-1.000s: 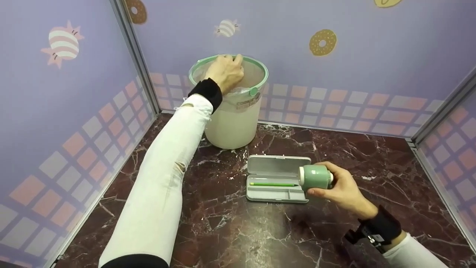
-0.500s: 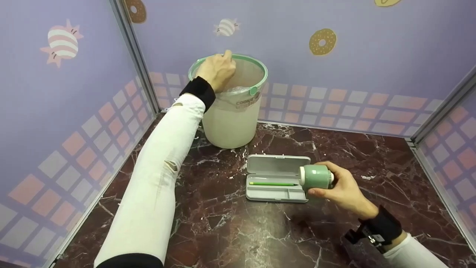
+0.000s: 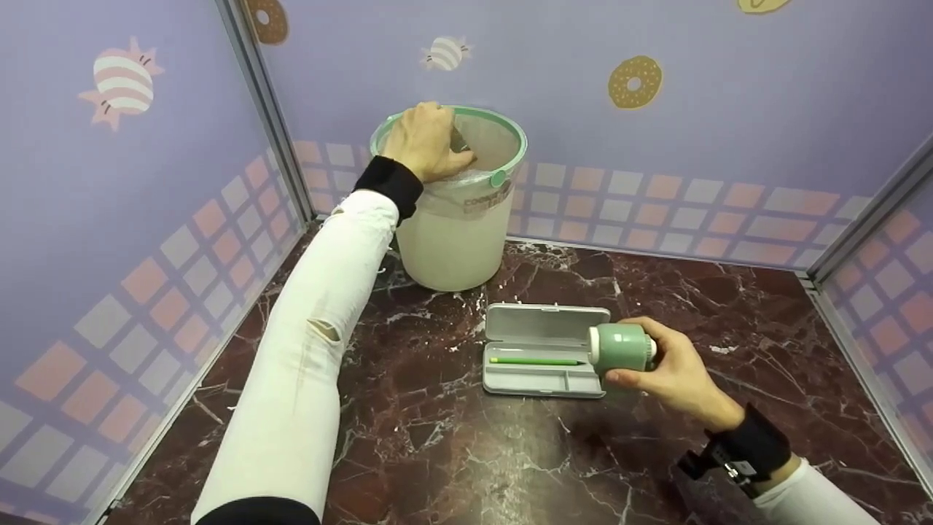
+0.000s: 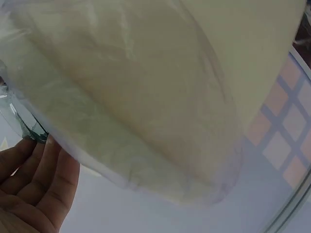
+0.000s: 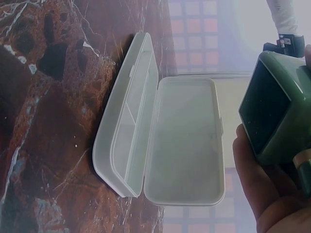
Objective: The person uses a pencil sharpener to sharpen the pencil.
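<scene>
My left hand (image 3: pixel 423 142) is over the mouth of the bin (image 3: pixel 453 240), inside its green rim. It grips a small dark see-through container (image 3: pixel 459 141), like a sharpener's shavings drawer, mostly hidden by the hand; in the left wrist view its clear and dark green side (image 4: pixel 31 121) shows at the fingertips. My right hand (image 3: pixel 674 368) holds a green pencil sharpener (image 3: pixel 621 347) with white ends above the right edge of the pencil case. A dark face of the sharpener (image 5: pixel 265 109) shows in the right wrist view. The grey pencil case (image 3: pixel 543 379) lies open, with a green pencil (image 3: pixel 536 361) in it.
A thin plastic liner (image 4: pixel 146 107) covers the bin's lip. White crumbs lie on the dark marbled table (image 3: pixel 452 437) near the bin. Patterned purple panels (image 3: pixel 554 87) stand behind and at both sides.
My left hand has shifted slightly left over the bin and turned, so its thumb and the dark container now show. My right hand stays put with the sharpener.
</scene>
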Demonstrator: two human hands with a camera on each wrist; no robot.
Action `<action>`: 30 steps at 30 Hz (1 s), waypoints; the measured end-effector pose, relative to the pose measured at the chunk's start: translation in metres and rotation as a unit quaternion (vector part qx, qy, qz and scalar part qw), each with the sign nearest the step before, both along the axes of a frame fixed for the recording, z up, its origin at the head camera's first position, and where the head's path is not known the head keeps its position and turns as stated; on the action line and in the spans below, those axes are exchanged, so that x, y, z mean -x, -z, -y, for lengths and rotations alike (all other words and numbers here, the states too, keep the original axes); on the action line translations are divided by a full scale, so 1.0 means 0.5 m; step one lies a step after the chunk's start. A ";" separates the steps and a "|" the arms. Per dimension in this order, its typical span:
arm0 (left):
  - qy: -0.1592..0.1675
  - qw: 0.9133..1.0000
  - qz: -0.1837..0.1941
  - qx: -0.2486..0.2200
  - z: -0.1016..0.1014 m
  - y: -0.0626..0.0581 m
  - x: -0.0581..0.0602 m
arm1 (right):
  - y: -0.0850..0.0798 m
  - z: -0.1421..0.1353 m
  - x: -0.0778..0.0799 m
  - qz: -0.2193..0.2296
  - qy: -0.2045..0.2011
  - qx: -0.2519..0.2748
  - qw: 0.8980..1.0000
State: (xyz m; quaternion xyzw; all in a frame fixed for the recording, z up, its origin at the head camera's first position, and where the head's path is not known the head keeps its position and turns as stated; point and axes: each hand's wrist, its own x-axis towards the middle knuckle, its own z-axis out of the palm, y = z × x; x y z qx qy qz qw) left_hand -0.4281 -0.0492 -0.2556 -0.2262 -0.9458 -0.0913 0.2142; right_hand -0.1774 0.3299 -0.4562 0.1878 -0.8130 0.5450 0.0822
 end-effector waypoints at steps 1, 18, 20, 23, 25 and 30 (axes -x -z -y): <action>-0.002 1.000 0.000 -0.010 0.000 0.001 -0.001 | 0.000 0.000 0.000 -0.003 0.000 0.000 1.000; 0.046 0.958 -0.091 -0.269 0.021 0.038 -0.028 | -0.001 0.002 0.002 -0.008 0.001 0.006 1.000; 0.058 0.950 -0.104 -0.290 0.029 0.048 -0.031 | -0.001 0.001 0.002 -0.012 0.005 0.005 1.000; 0.082 0.939 -0.113 -0.314 0.035 0.068 -0.036 | -0.003 0.000 0.002 -0.014 0.013 0.008 1.000; 0.099 0.932 -0.118 -0.329 0.036 0.081 -0.042 | -0.004 0.002 0.003 -0.013 0.018 0.010 1.000; 0.132 0.916 -0.129 -0.356 0.029 0.112 -0.071 | -0.006 0.005 0.003 -0.006 0.028 0.015 0.999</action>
